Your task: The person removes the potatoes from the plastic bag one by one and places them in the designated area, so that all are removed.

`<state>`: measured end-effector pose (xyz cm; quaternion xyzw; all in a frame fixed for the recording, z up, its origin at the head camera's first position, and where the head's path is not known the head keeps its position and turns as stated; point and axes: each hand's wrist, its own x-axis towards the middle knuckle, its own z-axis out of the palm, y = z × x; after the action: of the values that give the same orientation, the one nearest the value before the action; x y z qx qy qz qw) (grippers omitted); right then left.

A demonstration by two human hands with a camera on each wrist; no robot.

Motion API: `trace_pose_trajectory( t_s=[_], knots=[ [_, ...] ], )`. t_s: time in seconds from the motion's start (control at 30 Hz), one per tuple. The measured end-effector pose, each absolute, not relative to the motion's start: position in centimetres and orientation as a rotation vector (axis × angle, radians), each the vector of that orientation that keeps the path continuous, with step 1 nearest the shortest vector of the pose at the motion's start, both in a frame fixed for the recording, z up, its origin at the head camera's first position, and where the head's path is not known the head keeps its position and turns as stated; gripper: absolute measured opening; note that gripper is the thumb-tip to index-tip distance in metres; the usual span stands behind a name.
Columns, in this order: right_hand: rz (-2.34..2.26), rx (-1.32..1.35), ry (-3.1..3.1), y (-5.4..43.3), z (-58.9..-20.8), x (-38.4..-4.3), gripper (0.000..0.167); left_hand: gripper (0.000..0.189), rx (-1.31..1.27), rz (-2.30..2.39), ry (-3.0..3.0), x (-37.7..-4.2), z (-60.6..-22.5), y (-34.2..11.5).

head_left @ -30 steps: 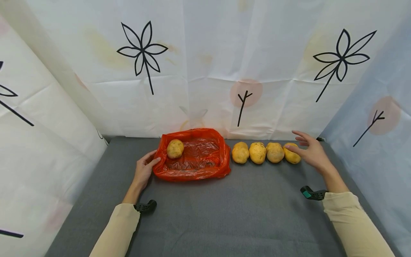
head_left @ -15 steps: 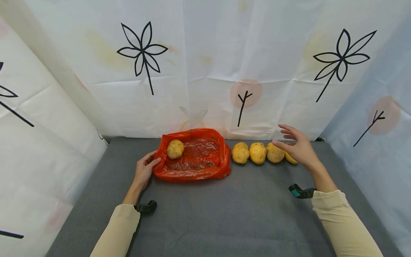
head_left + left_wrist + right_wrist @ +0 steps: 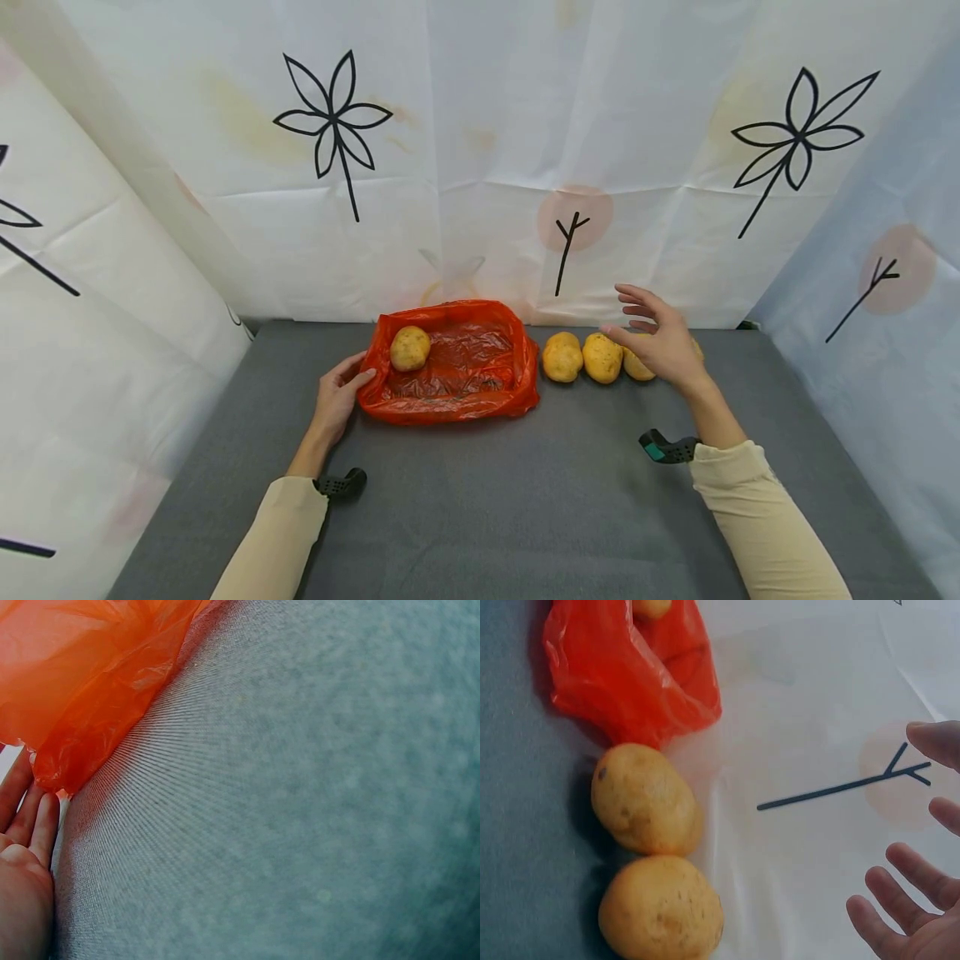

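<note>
My left hand rests against the left side of an open red plastic bag, thumb and fingertips at its rim. In the left wrist view its straight fingers touch the bag's corner. One potato lies inside the bag, toward the left. Right of the bag, several potatoes form a row on the grey cloth. My right hand hovers over the right part of this row, fingers spread and holding nothing, hiding some of the potatoes. The right wrist view shows two potatoes and the bag.
The grey cloth covers the table. A white patterned curtain hangs right behind the bag and the row, with more fabric at the right side and the left.
My right hand has moved left along the row of potatoes, from the rightmost one toward the middle. My left hand, the bag and the potatoes have stayed in place.
</note>
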<state>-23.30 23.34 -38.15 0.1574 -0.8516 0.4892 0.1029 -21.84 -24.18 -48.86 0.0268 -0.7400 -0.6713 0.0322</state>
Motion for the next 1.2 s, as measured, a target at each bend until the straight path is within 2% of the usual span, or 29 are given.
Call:
trace_pose_trajectory(
  t_s=[0.73,1.2],
  knots=[
    [1.719,0.613,-2.442,16.2,-39.5,-24.8,0.059,0.045,0.092,-2.082,-2.261,-21.9,-48.9,-24.1],
    [1.974,0.596,-2.405,10.5,-41.0,-26.3,0.059,0.045,0.089,-2.069,-2.269,-21.9,-48.9,-24.1]
  ],
)
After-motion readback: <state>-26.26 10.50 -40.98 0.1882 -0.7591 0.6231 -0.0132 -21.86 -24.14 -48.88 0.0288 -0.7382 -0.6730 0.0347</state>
